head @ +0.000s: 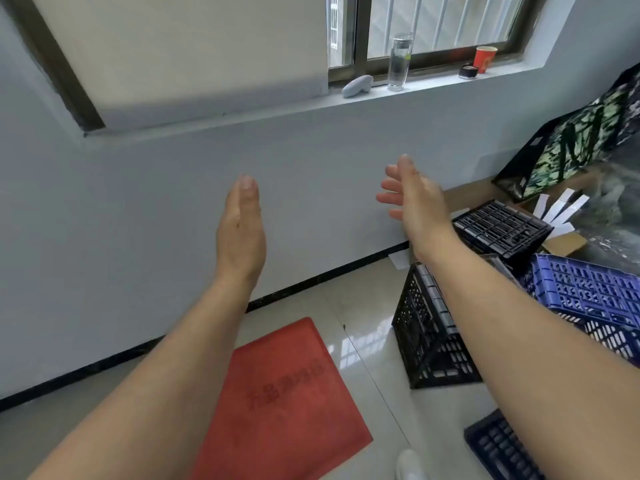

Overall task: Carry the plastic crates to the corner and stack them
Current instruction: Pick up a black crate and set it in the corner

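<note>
Both my arms reach forward in front of the grey wall. My left hand (240,226) is flat and holds nothing. My right hand (412,199) has its fingers spread and is also empty. Plastic crates lie jumbled on the floor at the right: a black crate (427,337) tipped on its side under my right forearm, another black crate (502,228) behind it, a blue crate (588,289) on top of the pile, and a dark blue crate (498,448) at the bottom right. Neither hand touches a crate.
A red floor mat (284,403) lies on the tiled floor between my arms. The window sill (433,85) holds a clear bottle (400,62), a red cup (485,58) and small items. A camouflage bag (588,140) and cardboard sit in the right corner.
</note>
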Demonstrator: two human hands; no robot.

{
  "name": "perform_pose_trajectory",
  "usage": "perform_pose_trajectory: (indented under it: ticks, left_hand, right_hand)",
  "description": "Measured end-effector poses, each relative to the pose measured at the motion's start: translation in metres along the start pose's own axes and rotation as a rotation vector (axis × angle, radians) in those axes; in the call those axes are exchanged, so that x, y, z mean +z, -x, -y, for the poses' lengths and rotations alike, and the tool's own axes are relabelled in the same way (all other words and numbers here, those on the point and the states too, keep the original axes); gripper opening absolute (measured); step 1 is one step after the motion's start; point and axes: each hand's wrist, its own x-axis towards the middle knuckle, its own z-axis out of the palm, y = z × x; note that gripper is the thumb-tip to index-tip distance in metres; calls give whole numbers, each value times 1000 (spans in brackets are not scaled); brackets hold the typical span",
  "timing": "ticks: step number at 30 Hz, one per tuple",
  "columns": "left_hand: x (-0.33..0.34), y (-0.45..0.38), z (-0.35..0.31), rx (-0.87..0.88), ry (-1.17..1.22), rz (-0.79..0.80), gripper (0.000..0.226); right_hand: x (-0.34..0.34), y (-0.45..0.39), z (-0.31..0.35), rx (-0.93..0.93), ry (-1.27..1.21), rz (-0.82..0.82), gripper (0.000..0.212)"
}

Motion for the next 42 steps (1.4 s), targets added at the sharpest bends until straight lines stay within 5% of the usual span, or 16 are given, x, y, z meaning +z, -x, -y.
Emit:
perform_pose_trajectory:
  ticks: [12,22,27,42]
  left_hand:
    - [152,13,58,-284,-36,83,61]
    - [242,19,105,-384,-57,118,79]
    - [260,23,124,-389,-41,164,55]
    - [381,79,206,-573,-24,167,52]
  right_hand:
    - [-95,-79,-98,194,71,9,30]
    - [-142,-119,-180,320,119,82,38]
    - [-146,-118,-207,335,125,101,29]
    - [-242,-153,-324,360,306,289,13]
